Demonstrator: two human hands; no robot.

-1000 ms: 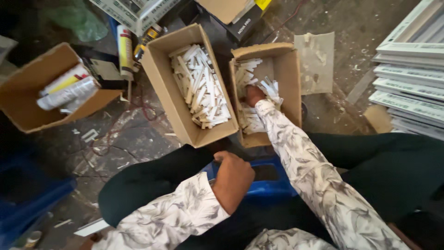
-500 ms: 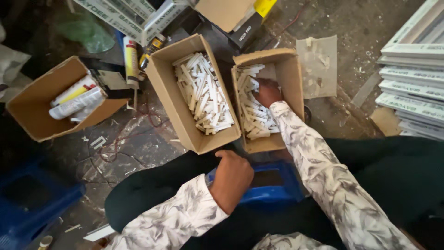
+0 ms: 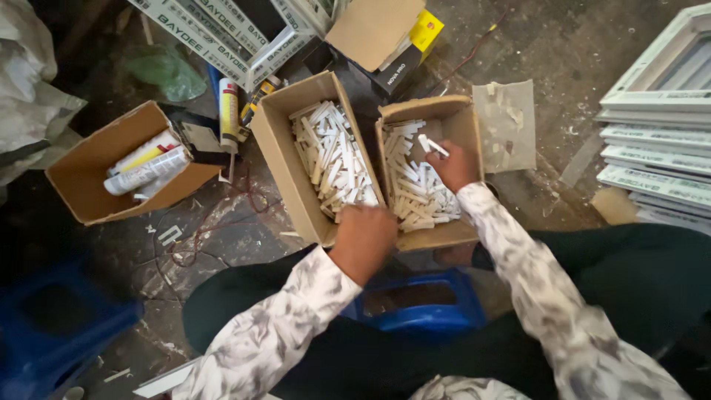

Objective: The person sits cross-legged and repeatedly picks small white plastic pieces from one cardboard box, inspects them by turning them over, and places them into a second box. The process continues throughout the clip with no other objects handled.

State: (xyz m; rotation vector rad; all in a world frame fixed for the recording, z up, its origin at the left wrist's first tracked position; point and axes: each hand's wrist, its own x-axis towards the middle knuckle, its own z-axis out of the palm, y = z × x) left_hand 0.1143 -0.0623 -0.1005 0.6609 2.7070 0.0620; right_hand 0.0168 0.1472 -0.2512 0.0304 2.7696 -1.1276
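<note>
On the far left, a cardboard box (image 3: 111,174) holds sealant tubes (image 3: 144,167). The left hand (image 3: 364,238) rests clenched at the near edge of the middle box (image 3: 315,159). The right hand (image 3: 453,166) pinches small white strips (image 3: 432,146) over the right box (image 3: 433,174); a loose pinch could scatter them onto the littered floor (image 3: 222,230).

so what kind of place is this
Likely a window-frame workshop: stacked white window frames beside a dusty concrete floor, brown cardboard boxes of small white plastic pieces, and sealant tubes.
</note>
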